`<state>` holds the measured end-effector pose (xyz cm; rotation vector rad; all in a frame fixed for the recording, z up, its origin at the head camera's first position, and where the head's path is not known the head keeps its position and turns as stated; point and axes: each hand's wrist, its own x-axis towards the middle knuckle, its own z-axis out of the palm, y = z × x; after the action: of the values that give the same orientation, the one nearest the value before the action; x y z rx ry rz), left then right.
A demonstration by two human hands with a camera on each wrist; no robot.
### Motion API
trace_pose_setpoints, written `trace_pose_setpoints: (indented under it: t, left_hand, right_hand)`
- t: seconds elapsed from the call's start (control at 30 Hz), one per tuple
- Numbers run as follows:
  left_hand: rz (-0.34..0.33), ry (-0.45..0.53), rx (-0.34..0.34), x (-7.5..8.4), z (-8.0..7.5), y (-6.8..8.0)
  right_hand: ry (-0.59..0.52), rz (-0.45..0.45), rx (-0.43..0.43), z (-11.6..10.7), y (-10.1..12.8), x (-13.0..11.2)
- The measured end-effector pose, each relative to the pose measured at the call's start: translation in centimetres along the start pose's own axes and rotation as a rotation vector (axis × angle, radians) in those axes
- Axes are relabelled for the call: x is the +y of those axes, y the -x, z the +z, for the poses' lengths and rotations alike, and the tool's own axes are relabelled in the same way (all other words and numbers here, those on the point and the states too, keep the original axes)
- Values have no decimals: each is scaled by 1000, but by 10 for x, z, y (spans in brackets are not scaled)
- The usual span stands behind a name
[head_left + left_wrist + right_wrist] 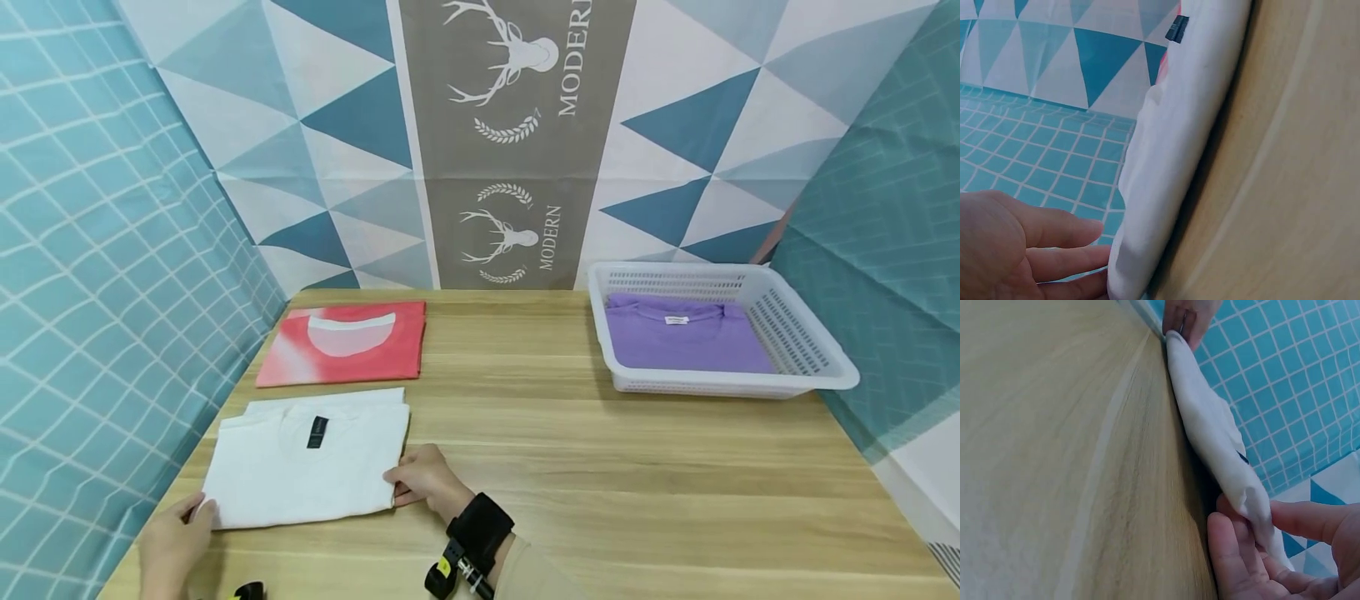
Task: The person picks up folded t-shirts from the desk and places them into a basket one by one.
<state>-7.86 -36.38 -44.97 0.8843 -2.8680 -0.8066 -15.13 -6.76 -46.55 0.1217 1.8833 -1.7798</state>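
Note:
A folded white T-shirt point(300, 475) with a black neck label lies at the left of the table. At its lower left corner is my left hand point(174, 537), whose thumb and fingers hold the edge; the left wrist view shows this hand point(1016, 250) beside the cloth. My right hand point(429, 482) pinches the right edge, thumb above and fingers beneath, as the right wrist view of the hand point(1310, 550) shows. In that view the shirt's near edge point(1200, 419) appears as a thick fold close to the wood.
Behind the white shirt lies a folded red and pink garment point(352, 343). A white plastic basket point(813, 342) stands at the back right with a folded purple T-shirt point(682, 343) inside. The wooden table point(570, 467) meets a tiled-pattern cloth point(97, 250) on the left.

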Motion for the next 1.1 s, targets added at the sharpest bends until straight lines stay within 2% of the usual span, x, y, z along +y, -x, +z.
trace_pose_setpoints:
  t: [0.27, 0.5, 0.63, 0.77, 0.93, 1.1]
  left_hand:
    - [38, 53, -37, 14, 8, 11]
    - [72, 86, -155, 31, 13, 23]
    - [105, 111, -197, 42, 20, 32]
    - [154, 106, -237, 51, 27, 42]
    - [197, 113, -330, 61, 32, 52]
    - [235, 92, -385, 69, 31, 45]
  right_hand:
    - [94, -39, 49, -24, 11, -2]
    - [168, -67, 51, -56, 21, -2]
    - [212, -75, 57, -74, 28, -3]
    - [264, -62, 55, -94, 38, -1]
    - [348, -32, 27, -120, 51, 3]
    - [353, 8, -15, -134, 48, 3]
